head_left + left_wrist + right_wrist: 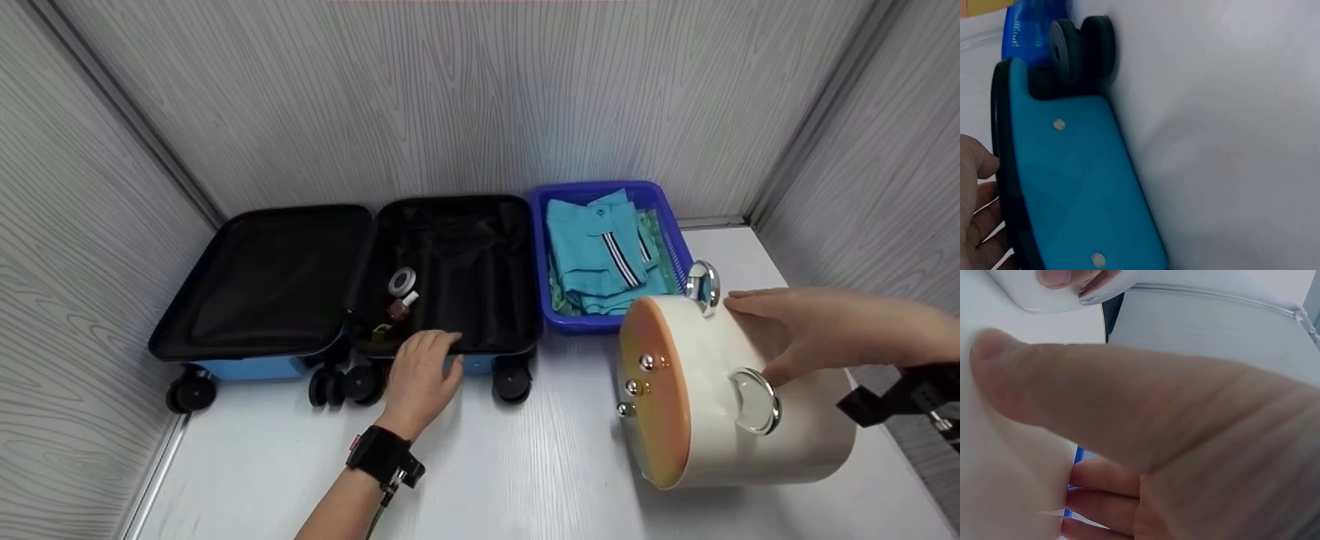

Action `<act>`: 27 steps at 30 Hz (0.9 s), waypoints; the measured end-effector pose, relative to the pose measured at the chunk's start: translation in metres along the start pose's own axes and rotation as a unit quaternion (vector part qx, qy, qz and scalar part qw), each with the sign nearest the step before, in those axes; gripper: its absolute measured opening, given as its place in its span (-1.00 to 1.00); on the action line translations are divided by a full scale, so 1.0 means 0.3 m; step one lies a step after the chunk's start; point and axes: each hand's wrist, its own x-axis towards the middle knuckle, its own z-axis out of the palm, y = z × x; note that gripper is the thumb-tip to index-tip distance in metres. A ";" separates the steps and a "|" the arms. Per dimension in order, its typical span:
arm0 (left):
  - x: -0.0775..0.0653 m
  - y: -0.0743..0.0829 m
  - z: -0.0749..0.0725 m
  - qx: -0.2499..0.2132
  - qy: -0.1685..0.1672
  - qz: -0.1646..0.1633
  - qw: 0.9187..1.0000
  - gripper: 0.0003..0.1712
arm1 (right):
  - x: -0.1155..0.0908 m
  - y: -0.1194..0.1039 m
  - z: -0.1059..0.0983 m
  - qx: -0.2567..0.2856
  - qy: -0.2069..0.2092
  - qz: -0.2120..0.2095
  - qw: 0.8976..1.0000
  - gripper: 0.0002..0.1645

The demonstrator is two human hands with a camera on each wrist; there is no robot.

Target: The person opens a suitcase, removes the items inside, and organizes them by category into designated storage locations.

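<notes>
A cream box (709, 390) is being gripped by the right hand (817, 328), thumb and fingers spread wide, apparently to steady it, while left of that grip the relaxed left hand (421, 379), holding nothing, is resting on the suitcase (484, 300) at its near rim.

head: bright, glare on white surface (544, 431) | left wrist: dim | right wrist: hazy
</notes>
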 end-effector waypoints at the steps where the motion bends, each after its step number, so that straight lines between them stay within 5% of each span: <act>1: 0.007 0.032 -0.002 -0.022 0.003 0.008 1.000 -0.68 | -0.001 0.000 0.000 -0.001 0.001 -0.003 1.000 0.30; 4: 0.028 0.150 -0.005 -0.109 -0.004 0.026 0.994 -0.74 | -0.001 -0.002 -0.001 0.000 0.001 -0.002 1.000 0.31; 8: 0.056 0.329 -0.002 -0.219 -0.035 0.053 0.974 -0.76 | -0.001 -0.006 -0.004 0.000 0.005 -0.004 1.000 0.26; 14: 0.115 0.540 0.017 -0.299 -0.082 0.082 0.947 -0.66 | 0.001 -0.009 -0.007 0.007 0.006 -0.010 1.000 0.17; 19: 0.151 0.621 0.039 -0.320 -0.109 0.069 0.939 -0.61 | 0.004 -0.008 -0.007 0.020 -0.002 -0.005 1.000 0.19; 27: 0.168 0.655 0.076 -0.340 -0.108 0.060 0.932 -0.65 | 0.004 0.003 -0.011 0.022 0.003 -0.004 1.000 0.19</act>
